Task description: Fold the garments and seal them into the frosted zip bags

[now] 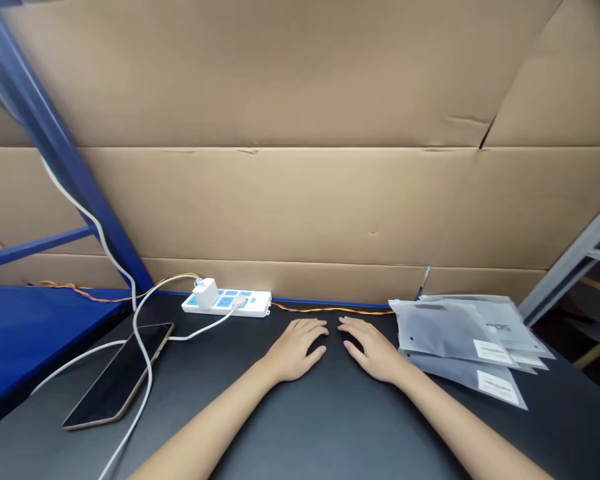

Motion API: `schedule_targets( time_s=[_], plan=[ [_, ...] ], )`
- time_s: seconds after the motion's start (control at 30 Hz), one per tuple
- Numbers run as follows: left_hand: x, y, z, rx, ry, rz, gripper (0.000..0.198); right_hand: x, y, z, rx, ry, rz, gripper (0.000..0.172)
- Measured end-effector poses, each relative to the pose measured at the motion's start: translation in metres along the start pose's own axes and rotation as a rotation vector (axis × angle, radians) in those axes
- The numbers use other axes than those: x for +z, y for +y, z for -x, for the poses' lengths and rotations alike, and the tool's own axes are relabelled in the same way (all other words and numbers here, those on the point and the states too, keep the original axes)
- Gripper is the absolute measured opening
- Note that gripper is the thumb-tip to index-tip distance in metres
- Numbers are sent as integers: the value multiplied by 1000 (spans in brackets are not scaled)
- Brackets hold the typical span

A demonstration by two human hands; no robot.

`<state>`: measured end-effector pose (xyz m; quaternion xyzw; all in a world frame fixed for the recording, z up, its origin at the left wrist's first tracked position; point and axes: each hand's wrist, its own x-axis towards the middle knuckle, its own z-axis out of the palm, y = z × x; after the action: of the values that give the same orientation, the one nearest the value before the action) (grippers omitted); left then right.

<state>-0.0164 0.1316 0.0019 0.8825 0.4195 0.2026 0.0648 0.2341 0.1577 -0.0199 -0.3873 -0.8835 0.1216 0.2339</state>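
Lying open, gripping nothing — left hand (295, 350), right hand (373, 348) — near plastic packets (450, 333) half-hiding a pen (424, 281).

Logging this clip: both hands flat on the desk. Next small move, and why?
Probably move the right hand onto the stack of grey plastic bags: it rests right beside them, and it and the left hand both lie open, holding nothing.
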Motion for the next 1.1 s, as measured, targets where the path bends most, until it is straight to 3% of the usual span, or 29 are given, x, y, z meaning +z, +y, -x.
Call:
schedule_targets(
  time_s=[1.1],
  plan=[
    [1, -1, -1, 5, -4, -5, 32, -2, -1, 2, -9, 5, 3, 36]
  ],
)
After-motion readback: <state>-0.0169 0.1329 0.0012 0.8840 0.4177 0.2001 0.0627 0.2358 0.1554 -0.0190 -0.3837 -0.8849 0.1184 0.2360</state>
